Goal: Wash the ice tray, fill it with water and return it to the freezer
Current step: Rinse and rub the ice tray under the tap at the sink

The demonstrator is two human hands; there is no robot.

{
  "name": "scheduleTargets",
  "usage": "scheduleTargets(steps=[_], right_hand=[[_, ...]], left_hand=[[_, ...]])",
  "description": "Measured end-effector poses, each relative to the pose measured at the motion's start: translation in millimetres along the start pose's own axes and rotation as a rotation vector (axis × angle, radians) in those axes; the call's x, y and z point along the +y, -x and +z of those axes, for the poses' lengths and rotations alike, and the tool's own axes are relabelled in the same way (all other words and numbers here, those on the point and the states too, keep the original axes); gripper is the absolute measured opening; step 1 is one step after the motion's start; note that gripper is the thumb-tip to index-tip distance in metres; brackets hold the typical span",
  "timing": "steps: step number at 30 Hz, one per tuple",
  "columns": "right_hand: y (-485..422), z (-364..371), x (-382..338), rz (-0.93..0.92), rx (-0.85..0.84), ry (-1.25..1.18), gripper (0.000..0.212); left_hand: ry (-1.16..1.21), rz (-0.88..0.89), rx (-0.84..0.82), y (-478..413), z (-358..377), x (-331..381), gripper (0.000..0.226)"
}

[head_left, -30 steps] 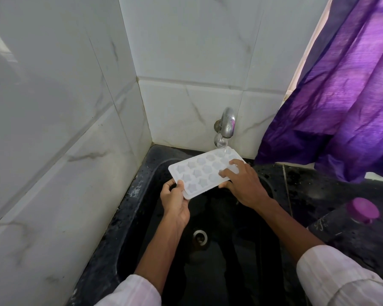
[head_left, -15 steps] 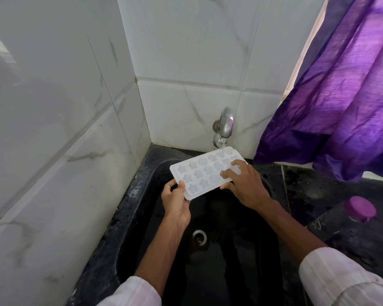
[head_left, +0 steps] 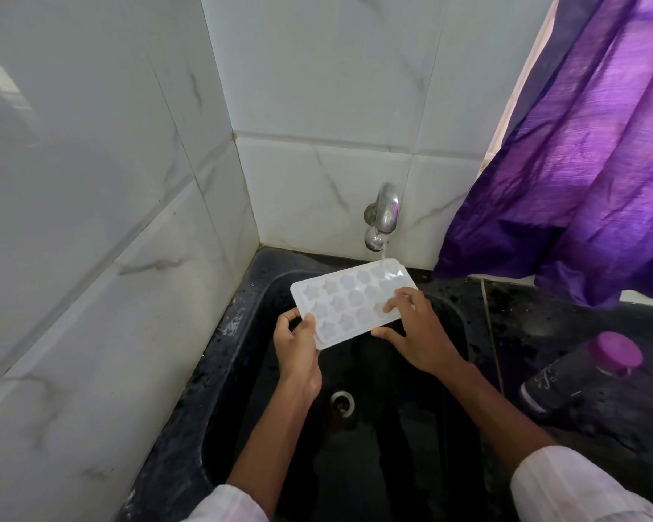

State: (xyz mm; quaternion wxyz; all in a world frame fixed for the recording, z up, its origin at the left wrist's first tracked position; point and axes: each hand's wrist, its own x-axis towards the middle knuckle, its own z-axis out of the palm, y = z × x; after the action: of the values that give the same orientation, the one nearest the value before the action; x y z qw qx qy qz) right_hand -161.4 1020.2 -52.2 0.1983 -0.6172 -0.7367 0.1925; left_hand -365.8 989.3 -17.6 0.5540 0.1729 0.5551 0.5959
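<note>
At the far left, a pale marbled tiled wall (head_left: 91, 220) runs down to the rim of a black sink (head_left: 238, 333) set in the corner. A white left sleeve (head_left: 227, 506) shows at the bottom edge, and its bare forearm reaches up over the basin.

The left hand (head_left: 296, 348) grips the near left corner of the tray (head_left: 340, 295), thumb on top at the rim and fingers curled underneath. The tray is white, with rows of star-shaped cells facing up. It is held over the sink, well above the drain (head_left: 342, 399), and tilted so that its far right end is higher.

Above that end, a steel tap (head_left: 385, 212) sticks out of the back wall. A thin stream of water (head_left: 384, 254) falls from it onto the tray's far right corner.

The right hand (head_left: 419, 333) lies on top of the tray's right end. Its loosely bent fingers press on the cells and its thumb is spread along the near edge; I cannot tell whether the thumb reaches under. The two hands are apart, one at each end of the tray.

Further right is a wet black counter (head_left: 543, 322). A dark bottle (head_left: 566, 389) with a purple cap (head_left: 615, 354) stands on it, well apart from the tray. A purple curtain (head_left: 581, 182) hangs above the counter, and a white right sleeve (head_left: 573, 487) fills the lower right corner.
</note>
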Motion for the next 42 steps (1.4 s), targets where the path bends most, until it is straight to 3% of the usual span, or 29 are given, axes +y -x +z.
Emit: scheduleTargets(steps=[6,11,15,18,22,25,28,31,33,35,38,40,42], right_hand=[[16.3,25.1,-7.1,0.095,-0.023,-0.115,0.035],[28.1,41.1,-9.4,0.093,0.031,-0.160,0.028],[34.0,47.2,-9.0,0.104,0.044,-0.159,0.028],[37.9,48.3,-8.3,0.109,0.044,-0.156,0.031],[40.8,45.2,-9.9,0.132,0.033,-0.137,0.047],[41.7,43.3,-12.8,0.108,-0.005,-0.140,0.074],[42.8,44.0,-16.1,0.058,-0.089,-0.129,0.094],[46.4,49.0,-19.9,-0.001,-0.181,-0.205,0.095],[50.6,52.0,-26.3,-0.069,-0.161,-0.418,0.077],[56.2,50.7,-34.9,-0.063,-0.055,-0.619,0.046],[59.0,50.6,-39.6,0.095,0.042,-0.695,0.025],[58.7,52.6,-40.8,0.251,0.053,-0.828,0.024],[59.0,52.4,-44.9,0.391,0.056,-1.096,0.027]], left_hand=[[-0.259,0.112,0.017,-2.7,-24.7,-13.3,0.010],[-0.570,0.314,-0.017,-1.7,-42.7,-20.6,0.012],[-0.800,0.621,-0.239,-3.7,-51.7,-11.5,0.007],[-0.989,0.776,-0.459,-11.6,-55.2,-1.0,0.019],[-1.283,0.883,-0.714,-15.1,-56.9,19.0,0.028],[-1.518,1.138,-0.846,-16.8,-57.5,29.1,0.049],[-1.599,1.359,-0.944,-15.4,-49.7,36.0,0.049],[-1.596,1.499,-1.014,-11.7,-39.9,33.3,0.049],[-1.573,1.523,-1.041,-7.8,-33.7,29.4,0.050],[-1.543,1.542,-1.038,-5.4,-28.6,24.1,0.051],[-1.450,1.511,-0.904,-1.8,-23.0,20.3,0.049],[-1.304,1.337,-0.717,1.4,-25.0,18.1,0.048],[-1.075,1.038,-0.468,5.4,-33.8,11.8,0.053]])
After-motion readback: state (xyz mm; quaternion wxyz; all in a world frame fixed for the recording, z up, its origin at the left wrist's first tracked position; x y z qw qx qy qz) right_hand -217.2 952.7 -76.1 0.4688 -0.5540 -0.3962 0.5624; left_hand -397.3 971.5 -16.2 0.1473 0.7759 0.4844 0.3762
